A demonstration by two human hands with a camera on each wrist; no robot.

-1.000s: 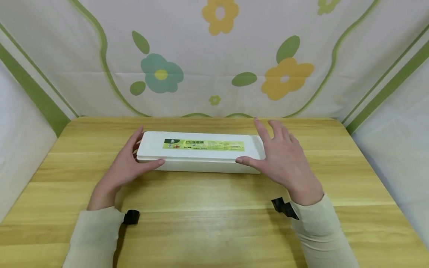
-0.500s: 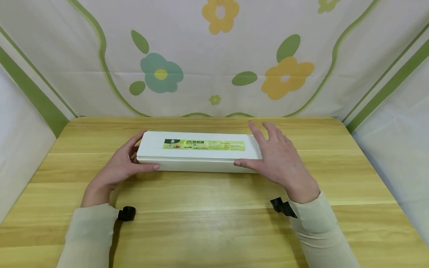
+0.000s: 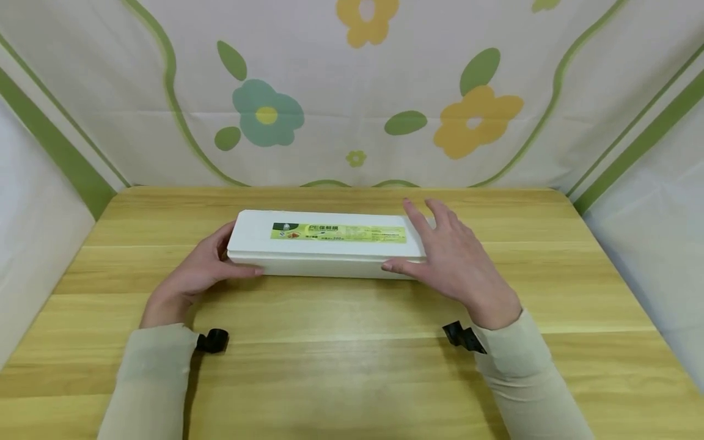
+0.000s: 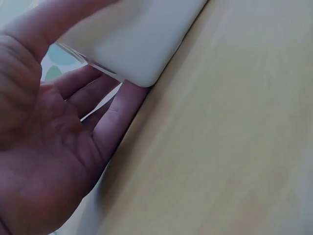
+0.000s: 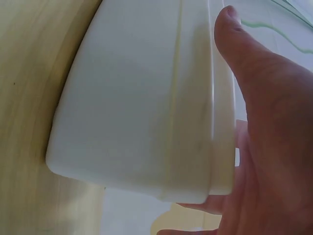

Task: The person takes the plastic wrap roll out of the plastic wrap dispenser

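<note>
A long white cling film box with a green and yellow label lies lengthwise across the wooden table, lid down. My left hand grips its left end, thumb along the front face and fingers behind the end. In the left wrist view, those fingers reach round the box's rounded lower corner. At the right end, my right hand has its thumb by the front lid edge and its other fingers spread straight past the end. The right wrist view shows the thumb beside the lid rim.
The wooden table extends in front of the box and to both sides. A white cloth with printed flowers hangs behind the table's far edge. Plain white cloth borders the sides. Black straps sit at both sleeves.
My left hand has closed in round the box's left end. My right hand has shifted slightly left over the right end. The head view has tilted a little; the box stays in place.
</note>
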